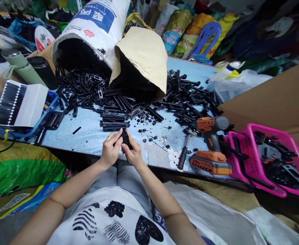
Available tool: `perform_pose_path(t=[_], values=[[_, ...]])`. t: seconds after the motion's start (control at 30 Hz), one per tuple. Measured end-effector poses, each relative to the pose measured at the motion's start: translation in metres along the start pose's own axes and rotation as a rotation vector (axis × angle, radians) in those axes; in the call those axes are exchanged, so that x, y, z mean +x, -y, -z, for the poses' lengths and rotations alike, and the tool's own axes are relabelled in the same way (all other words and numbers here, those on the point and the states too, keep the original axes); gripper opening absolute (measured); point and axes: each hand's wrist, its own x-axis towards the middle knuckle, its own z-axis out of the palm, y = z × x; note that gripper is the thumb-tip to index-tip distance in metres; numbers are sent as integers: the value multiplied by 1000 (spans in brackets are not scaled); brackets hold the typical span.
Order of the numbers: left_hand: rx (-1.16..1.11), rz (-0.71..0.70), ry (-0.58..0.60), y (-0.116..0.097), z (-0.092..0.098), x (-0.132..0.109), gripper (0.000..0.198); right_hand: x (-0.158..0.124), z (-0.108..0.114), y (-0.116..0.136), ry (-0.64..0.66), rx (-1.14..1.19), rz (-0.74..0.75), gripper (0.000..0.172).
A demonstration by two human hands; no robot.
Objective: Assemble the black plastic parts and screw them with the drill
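Note:
Both hands meet at the front edge of the blue-topped table [93, 136]. Between them is a small, long black plastic part [126, 139], pointing away from me. My left hand [111, 147] pinches it from the left, and my right hand [133, 149] wraps round its right side. The fingers hide much of its shape. Just beyond my fingertips lies a row of similar black parts [113, 121]. To the right are scattered small black pieces and screws [151, 137].
Sacks, one white [95, 30] and one tan [141, 54], spill black parts onto the table. At right are a hammer [184, 151], an orange cordless drill [212, 146] and a pink basket [254, 136]. A blue tray [32, 131] and green bottle [24, 66] stand left.

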Motion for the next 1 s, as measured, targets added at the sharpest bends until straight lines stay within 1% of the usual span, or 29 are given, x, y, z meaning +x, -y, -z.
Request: perform_pose_path(t=[0.13, 0.23, 0.3, 0.37, 0.4, 0.43, 0.47, 0.5, 0.53, 0.57, 0.63, 0.67, 0.73, 0.77, 0.83, 0.9, 0.93, 1.0], values=[[-16, -40, 64, -2, 6, 9, 35, -3, -10, -2, -63, -7, 2, 64], [9, -52, 57, 7, 1, 11, 37, -2, -13, -4, -69, -24, 17, 63], [20, 12, 21, 17, -7, 7, 39, 1, -10, -6, -15, -57, 30, 61], [29, 156, -11, 31, -15, -2, 43, 10, 1, -11, 119, -149, 46, 57], [47, 235, -4, 38, -17, -8, 46, 18, 11, -14, 186, -224, 51, 55], [86, 296, 18, 44, -17, -13, 49, 29, 26, -19, 226, -312, 47, 52], [154, 320, 50, 49, -16, -18, 52, 43, 43, -25, 230, -407, 35, 49], [247, 299, 90, 53, -14, -21, 56, 60, 65, -32, 191, -505, 17, 46], [351, 231, 140, 55, -10, -23, 59, 79, 88, -40, 105, -589, -15, 43], [452, 130, 205, 55, -7, -22, 60, 101, 113, -49, 14, -671, -37, 41], [599, -98, 403, 53, -4, -14, 59, 145, 162, -65, -198, -835, -73, 37], [641, -194, 524, 51, -4, -8, 58, 166, 183, -72, -269, -874, -96, 35], [705, -319, 731, 48, -9, 3, 56, 202, 214, -83, -315, -885, -119, 34], [740, -347, 795, 47, -12, 8, 55, 215, 223, -86, -315, -874, -120, 31], [810, -358, 846, 48, -18, 14, 53, 233, 232, -91, -302, -849, -103, 26], [874, -335, 834, 50, -19, 14, 52, 240, 234, -93, -292, -832, -79, 23], [899, -311, 816, 51, -18, 12, 50, 239, 235, -93, -285, -830, -72, 26], [918, -236, 780, 51, -12, 9, 45, 230, 238, -87, -309, -821, -36, 31]])
